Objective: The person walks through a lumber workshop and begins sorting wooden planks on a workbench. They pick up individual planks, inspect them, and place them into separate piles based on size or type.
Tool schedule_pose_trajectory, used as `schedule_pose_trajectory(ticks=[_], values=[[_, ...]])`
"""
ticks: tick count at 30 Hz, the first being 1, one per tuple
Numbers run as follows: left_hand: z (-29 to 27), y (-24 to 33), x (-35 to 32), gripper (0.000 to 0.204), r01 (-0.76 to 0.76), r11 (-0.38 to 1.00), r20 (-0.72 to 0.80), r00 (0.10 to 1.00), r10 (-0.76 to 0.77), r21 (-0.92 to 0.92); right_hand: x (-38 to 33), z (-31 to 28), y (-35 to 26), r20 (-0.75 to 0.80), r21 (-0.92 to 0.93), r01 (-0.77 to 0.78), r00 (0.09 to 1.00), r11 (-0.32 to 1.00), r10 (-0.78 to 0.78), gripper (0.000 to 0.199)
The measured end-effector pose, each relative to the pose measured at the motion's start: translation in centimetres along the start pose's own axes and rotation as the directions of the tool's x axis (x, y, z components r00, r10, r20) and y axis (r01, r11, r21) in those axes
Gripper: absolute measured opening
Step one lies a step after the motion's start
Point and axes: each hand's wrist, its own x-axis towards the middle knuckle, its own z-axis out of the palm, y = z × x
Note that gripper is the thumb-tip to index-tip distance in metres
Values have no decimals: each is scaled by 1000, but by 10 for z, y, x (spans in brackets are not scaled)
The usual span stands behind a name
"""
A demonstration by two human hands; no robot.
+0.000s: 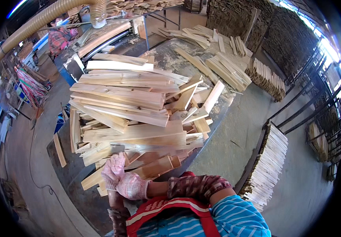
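Both my hands wear pale, pinkish knitted work gloves and meet at the near edge of a heap of wooden boards. My left hand [113, 170] points up and away from me, its fingers partly showing and no board plainly in them. Rounded into a fist, my right hand [133, 186] presses against the left glove near the wrist; its fingertips are hidden. Just beyond my hands a wide pale board [138, 135] lies across the heap. A browner board [153, 169] slants beside my right hand.
The heap rests on a dark worktable [77, 173]. More boards [227, 71] lie at its far right. A stacked row of slats [266, 166] stands on the right, below metal bars [301, 106]. A ribbed hose [48, 21] hangs over a machine [105, 39]; a person [59, 39] is behind.
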Motion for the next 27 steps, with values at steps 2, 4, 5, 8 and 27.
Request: schedule_pose_trajectory(ticks=[2, 4, 5, 8, 27], values=[[-6, -10, -15, 43, -79, 989, 84, 994, 69, 124, -13, 12, -5, -281, 24, -41, 959, 999, 46, 11], [-15, -16, -23, 43, -91, 983, 149, 987, 67, 161, -12, 4, -12, -105, 161, -47, 992, 986, 64, 9], [-17, -18, -24, 43, -59, 990, 160, 986, 39, 126, -13, -1, -16, -97, 168, -51, 993, 984, 68, 10], [-29, 12, 0, 38, 337, 847, 123, 941, -314, -411, -17, -6, -12, -4, 275, -139, 989, 951, 146, 15], [31, -5, -53, 58, 264, -440, 492, 667, -559, -858, -23, -9, -46, 312, 407, -262, 940, 875, 137, 25]])
